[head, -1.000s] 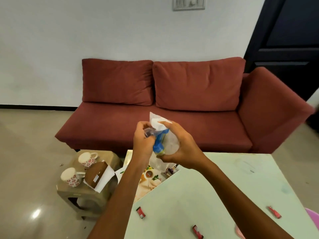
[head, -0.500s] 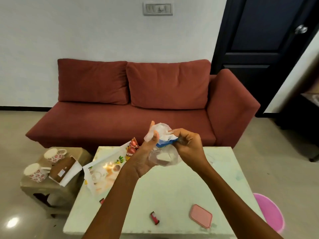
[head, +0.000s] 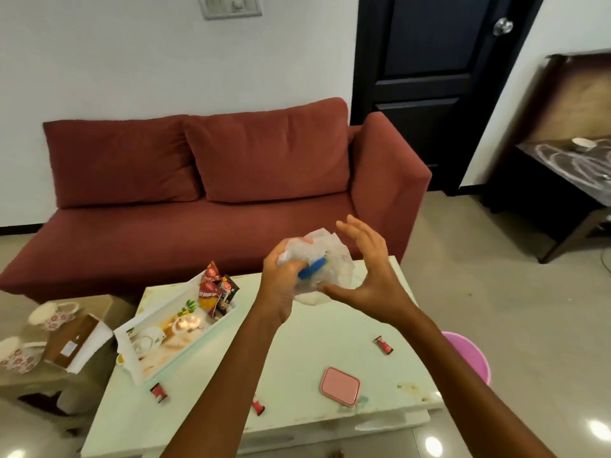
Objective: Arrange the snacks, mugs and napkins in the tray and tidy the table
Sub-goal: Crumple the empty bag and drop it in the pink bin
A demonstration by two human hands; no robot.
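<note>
One left hand grips plastic above the far table edge.

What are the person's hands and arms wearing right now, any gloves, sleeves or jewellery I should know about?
Nothing is visibly worn. The left hand and right hand are ungloved. The left forearm and right forearm are bare down to the frame's edge, with no sleeves in view. No watch, bracelet or ring shows on the sides facing the camera.
</note>
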